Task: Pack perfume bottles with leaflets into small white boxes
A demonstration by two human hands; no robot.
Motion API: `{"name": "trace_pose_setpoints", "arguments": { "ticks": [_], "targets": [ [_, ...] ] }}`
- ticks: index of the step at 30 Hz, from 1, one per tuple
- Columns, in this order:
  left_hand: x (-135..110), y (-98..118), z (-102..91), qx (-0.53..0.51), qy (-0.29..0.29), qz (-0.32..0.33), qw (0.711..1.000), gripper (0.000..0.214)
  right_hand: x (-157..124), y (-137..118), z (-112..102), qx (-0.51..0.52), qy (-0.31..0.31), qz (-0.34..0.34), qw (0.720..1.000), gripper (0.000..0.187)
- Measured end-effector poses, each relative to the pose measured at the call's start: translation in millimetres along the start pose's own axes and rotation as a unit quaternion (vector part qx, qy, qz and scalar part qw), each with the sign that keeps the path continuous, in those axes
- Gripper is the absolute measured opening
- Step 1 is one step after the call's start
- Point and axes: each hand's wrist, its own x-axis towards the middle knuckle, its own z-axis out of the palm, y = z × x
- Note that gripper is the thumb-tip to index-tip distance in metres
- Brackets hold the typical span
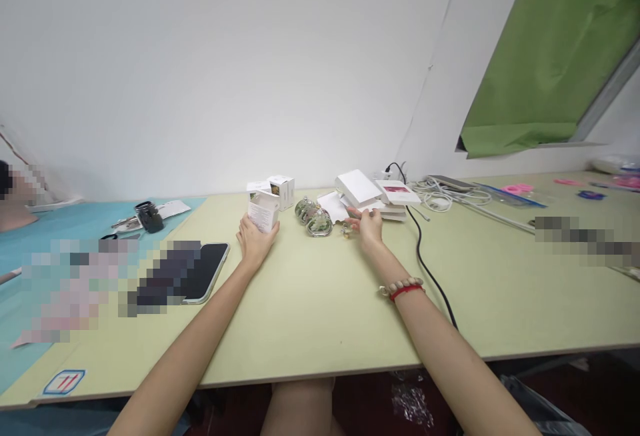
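Observation:
My left hand is wrapped round a small white printed box, which stands upright with its top flap raised. More small white boxes stand right behind it. My right hand is over the table by a pile of white boxes, its fingers apart and pointing left. Just below those fingertips lies a small gold-coloured piece; I cannot tell whether they touch it. Between my hands rest several rounded clear glass pieces with green inside. A white paper sheet lies behind them.
A phone lies left of my left forearm. Farther left are a dark jar and a blue mat. A black cable runs past my right forearm to the table's front edge. White cables lie coiled at the back right.

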Motion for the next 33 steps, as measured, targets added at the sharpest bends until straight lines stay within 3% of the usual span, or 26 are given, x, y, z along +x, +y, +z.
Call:
{"name": "trace_pose_setpoints", "arguments": {
  "ticks": [2, 6, 9, 12, 14, 16, 19, 23, 25, 27, 31, 33],
  "targets": [
    [0.4, -0.3, -0.2, -0.002, -0.004, -0.007, 1.000, 0.074, 0.1, 3.7, 0.1, -0.006, -0.027, 0.005, 1.000, 0.027],
    [0.3, 0.3, -1.7, -0.004, -0.019, -0.011, 1.000, 0.077, 1.6, 8.3, -4.8, -0.032, -0.004, -0.022, 0.999, 0.026],
    [-1.3, 2.3, -4.7, -0.017, -0.043, 0.006, 0.999, 0.080, 1.1, 6.8, -8.2, -0.065, 0.041, -0.089, 0.993, 0.034],
    [-4.2, 5.0, -8.3, -0.026, -0.050, 0.071, 0.996, 0.083, -6.5, 1.2, -5.1, -0.095, 0.041, -0.159, 0.982, 0.041],
    [-6.4, 6.7, -10.2, -0.025, -0.049, 0.143, 0.988, 0.085, -16.2, -4.2, 1.2, -0.099, -0.017, -0.180, 0.979, 0.046],
    [-8.3, 8.2, -11.4, -0.021, -0.056, 0.223, 0.973, 0.083, -29.2, -9.9, 9.6, -0.095, -0.111, -0.189, 0.971, 0.049],
    [-9.9, 10.1, -12.2, -0.015, -0.065, 0.329, 0.942, 0.079, -53.0, -16.6, 22.4, -0.101, -0.236, -0.210, 0.943, 0.058],
    [-10.5, 11.6, -13.1, -0.004, -0.044, 0.386, 0.921, 0.070, -81.7, -19.7, 33.9, -0.169, -0.277, -0.296, 0.898, 0.064],
    [-10.6, 11.8, -13.5, -0.002, -0.016, 0.363, 0.932, 0.072, -87.2, -20.7, 35.6, -0.180, -0.256, -0.312, 0.897, 0.057],
    [-10.2, 11.4, -13.3, -0.011, 0.015, 0.309, 0.951, 0.077, -83.8, -23.0, 33.8, -0.179, -0.194, -0.315, 0.912, 0.051],
    [-7.9, 8.8, -10.2, -0.037, 0.025, 0.209, 0.977, 0.074, -57.2, -28.8, 20.0, -0.156, 0.015, -0.273, 0.949, 0.051],
    [-6.6, 6.9, -7.3, -0.045, 0.022, 0.181, 0.982, 0.070, -40.4, -31.4, 9.7, -0.124, 0.116, -0.248, 0.954, 0.056]
  ]
}}
